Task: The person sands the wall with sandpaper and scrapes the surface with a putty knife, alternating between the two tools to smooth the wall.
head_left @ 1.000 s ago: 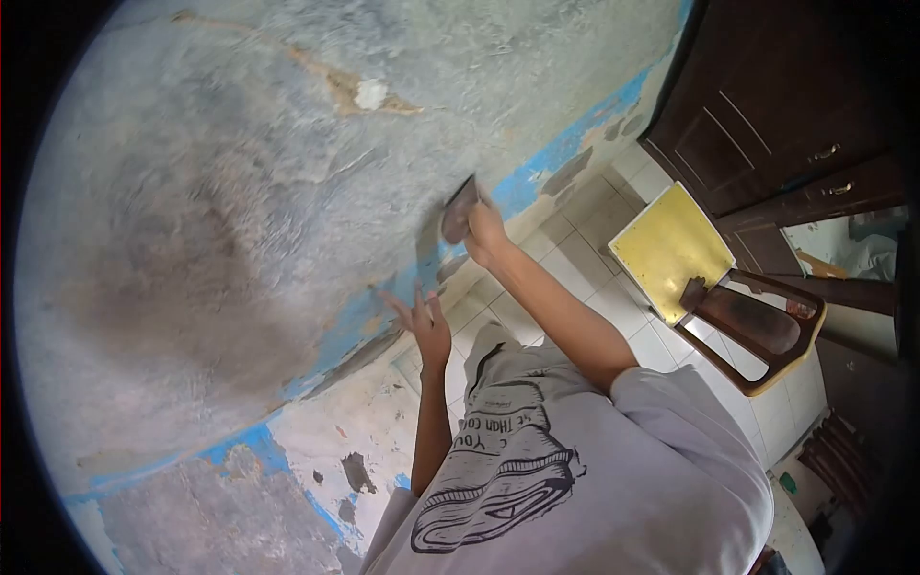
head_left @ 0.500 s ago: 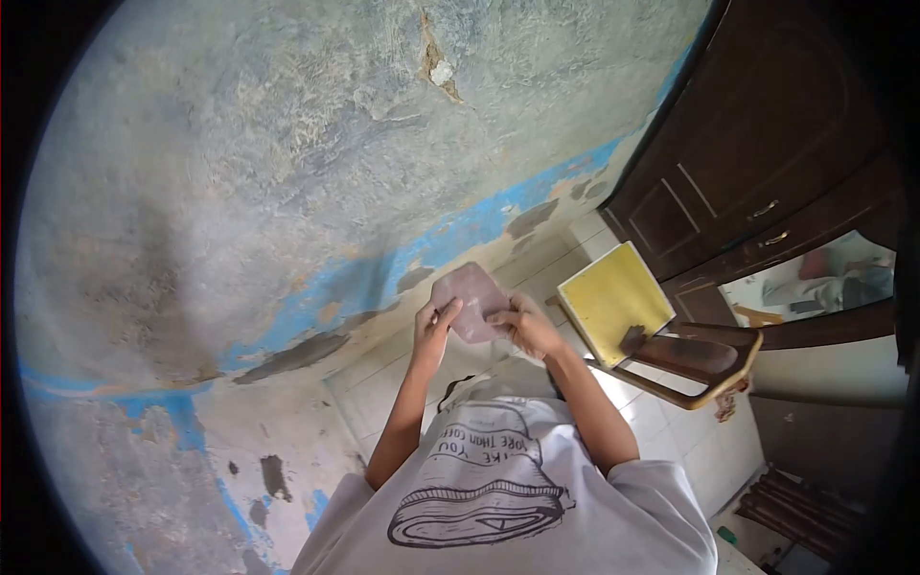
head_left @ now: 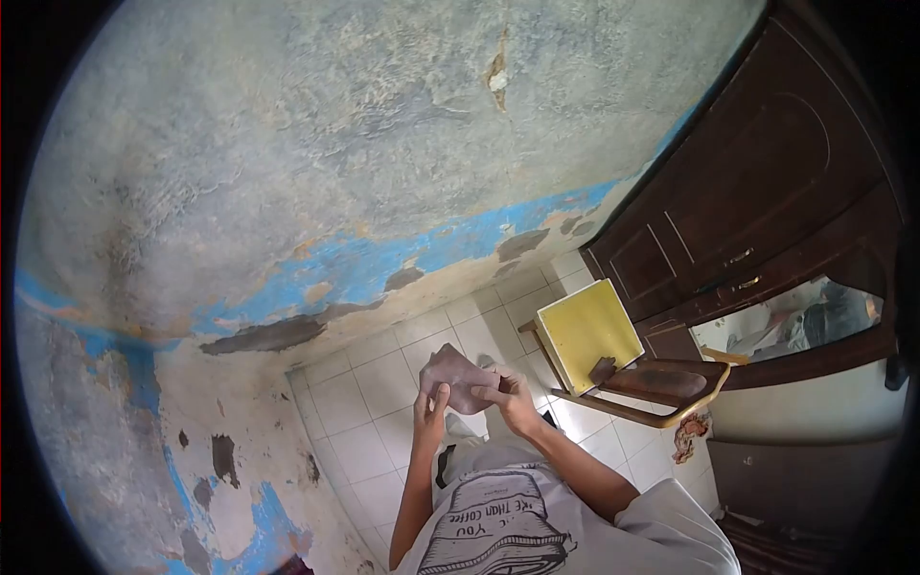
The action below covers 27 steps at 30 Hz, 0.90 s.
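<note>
Sheet (head_left: 450,376) between left hand (head_left: 430,410) and right hand (head_left: 515,402), above floor (head_left: 355,393). Wall (head_left: 316,144) ahead; side wall (head_left: 115,450) at left, meeting it in a corner. Chair (head_left: 577,331) on floor, right of both hands; scrap (head_left: 602,370) on its seat, near backrest (head_left: 661,385). Cabinet (head_left: 709,211) beyond chair, far right. Cloth (head_left: 690,437) on floor near backrest.

One head-worn view — forward and steeply down

Mottled grey wall (head_left: 287,125) with a patchy blue band (head_left: 355,278) low down, above pale square floor tiles (head_left: 359,393). Past the floor's right edge, dark wooden cabinetry (head_left: 728,172) with a mirror-like panel (head_left: 795,326); nearby, a yellow-seated chair (head_left: 575,326), bright glare (head_left: 580,422) just beside.
</note>
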Each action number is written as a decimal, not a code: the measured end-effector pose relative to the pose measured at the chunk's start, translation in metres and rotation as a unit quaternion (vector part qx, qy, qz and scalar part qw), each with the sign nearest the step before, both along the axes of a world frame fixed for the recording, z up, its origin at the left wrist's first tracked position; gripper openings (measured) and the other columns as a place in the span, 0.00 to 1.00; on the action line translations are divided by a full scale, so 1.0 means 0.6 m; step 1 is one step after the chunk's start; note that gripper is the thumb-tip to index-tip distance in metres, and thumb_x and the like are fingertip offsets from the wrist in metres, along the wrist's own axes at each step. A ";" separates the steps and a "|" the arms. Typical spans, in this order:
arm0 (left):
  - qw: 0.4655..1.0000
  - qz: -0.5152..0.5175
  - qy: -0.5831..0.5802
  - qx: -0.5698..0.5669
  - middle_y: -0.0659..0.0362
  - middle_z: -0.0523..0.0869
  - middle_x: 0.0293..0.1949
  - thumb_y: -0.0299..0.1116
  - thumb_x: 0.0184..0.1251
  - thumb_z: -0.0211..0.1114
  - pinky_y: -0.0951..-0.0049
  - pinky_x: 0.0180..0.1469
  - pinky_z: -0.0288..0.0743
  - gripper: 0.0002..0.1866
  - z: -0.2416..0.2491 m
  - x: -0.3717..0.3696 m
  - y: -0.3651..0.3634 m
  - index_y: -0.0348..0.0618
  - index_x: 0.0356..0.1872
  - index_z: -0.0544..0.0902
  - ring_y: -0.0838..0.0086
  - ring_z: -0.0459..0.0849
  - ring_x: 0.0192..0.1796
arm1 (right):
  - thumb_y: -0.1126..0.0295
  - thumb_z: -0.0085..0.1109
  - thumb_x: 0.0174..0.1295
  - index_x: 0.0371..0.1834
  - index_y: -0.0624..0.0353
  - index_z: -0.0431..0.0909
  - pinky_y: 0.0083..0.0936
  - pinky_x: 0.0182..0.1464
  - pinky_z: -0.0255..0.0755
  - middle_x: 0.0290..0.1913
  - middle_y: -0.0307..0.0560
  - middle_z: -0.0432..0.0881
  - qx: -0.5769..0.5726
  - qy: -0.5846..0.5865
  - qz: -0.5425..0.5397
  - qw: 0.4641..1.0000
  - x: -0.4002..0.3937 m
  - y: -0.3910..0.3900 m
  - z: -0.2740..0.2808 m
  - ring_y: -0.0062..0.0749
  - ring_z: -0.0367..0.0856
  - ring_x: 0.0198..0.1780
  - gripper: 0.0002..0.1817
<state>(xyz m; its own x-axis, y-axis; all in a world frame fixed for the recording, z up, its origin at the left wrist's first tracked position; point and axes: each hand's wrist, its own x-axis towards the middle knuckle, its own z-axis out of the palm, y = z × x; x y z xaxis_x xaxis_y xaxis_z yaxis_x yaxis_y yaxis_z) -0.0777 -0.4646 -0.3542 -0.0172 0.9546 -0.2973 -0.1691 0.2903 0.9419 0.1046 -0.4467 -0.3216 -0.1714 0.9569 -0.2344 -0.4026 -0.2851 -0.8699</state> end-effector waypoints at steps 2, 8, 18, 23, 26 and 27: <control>1.000 -0.013 0.004 0.022 0.51 0.80 0.67 0.44 0.82 0.62 0.70 0.71 0.67 0.32 0.016 0.005 0.000 0.36 0.78 0.68 0.69 0.77 0.69 | 0.79 0.68 0.64 0.53 0.59 0.80 0.23 0.56 0.74 0.47 0.38 0.85 0.016 0.007 0.005 1.000 -0.010 -0.013 0.000 0.21 0.81 0.51 0.15; 0.997 -0.073 -0.028 0.015 0.51 0.80 0.70 0.47 0.84 0.60 0.71 0.73 0.66 0.33 -0.009 0.073 0.028 0.37 0.79 0.67 0.70 0.76 0.71 | 0.82 0.64 0.65 0.62 0.58 0.73 0.25 0.62 0.72 0.55 0.42 0.81 -0.031 0.022 -0.070 0.997 0.017 0.001 0.018 0.25 0.79 0.57 0.22; 0.903 -0.371 0.213 -0.029 0.42 0.80 0.70 0.61 0.85 0.44 0.63 0.74 0.66 0.38 -0.044 0.311 0.142 0.34 0.75 0.72 0.54 0.77 0.73 | 0.82 0.57 0.67 0.64 0.62 0.73 0.30 0.60 0.75 0.56 0.44 0.80 -0.095 0.066 -0.202 0.973 0.294 0.080 -0.051 0.33 0.80 0.55 0.22; 0.886 -0.411 0.204 0.058 0.41 0.80 0.69 0.59 0.86 0.46 0.61 0.71 0.70 0.35 -0.087 0.428 0.195 0.39 0.75 0.72 0.51 0.79 0.69 | 0.82 0.57 0.68 0.65 0.62 0.72 0.37 0.67 0.75 0.60 0.48 0.78 -0.091 0.144 -0.280 0.945 0.453 0.120 -0.036 0.39 0.79 0.62 0.22; 0.872 -0.428 0.236 0.026 0.38 0.79 0.68 0.57 0.85 0.48 0.57 0.70 0.71 0.35 -0.066 0.484 0.250 0.40 0.78 0.68 0.46 0.78 0.69 | 0.84 0.56 0.69 0.68 0.60 0.71 0.42 0.70 0.75 0.63 0.49 0.78 -0.091 0.157 -0.282 0.942 0.524 0.135 -0.011 0.43 0.78 0.66 0.24; 0.870 -0.431 0.239 -0.009 0.37 0.78 0.69 0.57 0.84 0.49 0.55 0.71 0.71 0.35 -0.046 0.498 0.267 0.41 0.79 0.66 0.44 0.77 0.70 | 0.84 0.55 0.69 0.68 0.60 0.71 0.42 0.70 0.75 0.64 0.50 0.77 -0.094 0.163 -0.270 0.944 0.539 0.139 -0.009 0.43 0.78 0.66 0.24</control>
<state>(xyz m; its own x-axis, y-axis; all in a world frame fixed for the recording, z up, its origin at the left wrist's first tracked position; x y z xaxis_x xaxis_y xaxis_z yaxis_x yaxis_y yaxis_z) 0.2210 -0.3043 -0.3819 0.5772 0.6691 -0.4681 0.5281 0.1313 0.8390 0.4281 -0.3633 -0.3268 0.2368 0.8722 -0.4279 -0.7716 -0.0988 -0.6283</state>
